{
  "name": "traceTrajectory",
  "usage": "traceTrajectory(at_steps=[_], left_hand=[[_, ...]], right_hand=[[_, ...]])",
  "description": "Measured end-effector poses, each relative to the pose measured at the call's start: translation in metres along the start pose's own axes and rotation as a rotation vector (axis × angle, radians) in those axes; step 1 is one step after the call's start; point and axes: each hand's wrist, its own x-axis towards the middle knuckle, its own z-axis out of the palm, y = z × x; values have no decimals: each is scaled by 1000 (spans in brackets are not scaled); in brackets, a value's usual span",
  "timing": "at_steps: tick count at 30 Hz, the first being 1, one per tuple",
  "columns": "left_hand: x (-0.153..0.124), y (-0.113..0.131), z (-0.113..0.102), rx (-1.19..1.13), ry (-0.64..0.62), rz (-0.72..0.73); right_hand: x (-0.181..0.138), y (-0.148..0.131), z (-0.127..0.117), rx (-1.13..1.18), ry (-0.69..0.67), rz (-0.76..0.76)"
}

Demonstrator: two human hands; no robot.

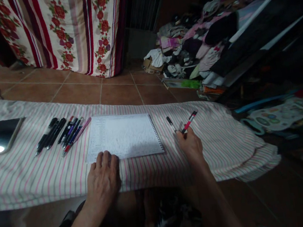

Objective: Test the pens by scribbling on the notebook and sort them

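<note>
In the head view, the step in hand looks like handling a pen beside the notebook [126, 135], which lies open on the cloth-covered counter [229, 147], its coiled spine facing the right hand [190, 142]. That hand's grip appears closed in a pinch on the near end of a red-and-black pen [189, 121], whose far end slants up and away to the right. A black pen [170, 120] reaches down to the same fingertips; whether it is touched, I cannot tell. The left hand [103, 173] has its fingers together, loosely extended over the notebook's near edge, grasping nothing. As I judge it, the next move calls for a steady pinch that leaves the black pen undisturbed.

The notebook's near edge lies a little in from the counter's front edge, where the cloth drops away. To its left, a bunch of pens [71, 132] comes up just beside its far corner, so space is tight there; a phone [1, 138] lies beyond. The easiest room for moving is rightward, toward the counter's rounded end.
</note>
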Motion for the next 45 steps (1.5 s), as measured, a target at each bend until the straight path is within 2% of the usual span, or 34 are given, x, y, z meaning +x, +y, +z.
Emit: traceTrajectory(at_steps=[6, 15, 24, 40, 45], left_hand=[[-1, 1, -1, 24, -31, -10], [0, 1, -1, 33, -24, -11], [-1, 1, 1, 28, 21, 1], [-2, 0, -2, 20, 6, 0], [-2, 0, -1, 8, 5, -8]], right_hand=[[9, 34, 3, 28, 124, 83], [15, 52, 14, 20, 166, -81], [19, 40, 20, 100, 155, 15], [20, 38, 23, 144, 104, -25], [18, 34, 21, 87, 94, -7]])
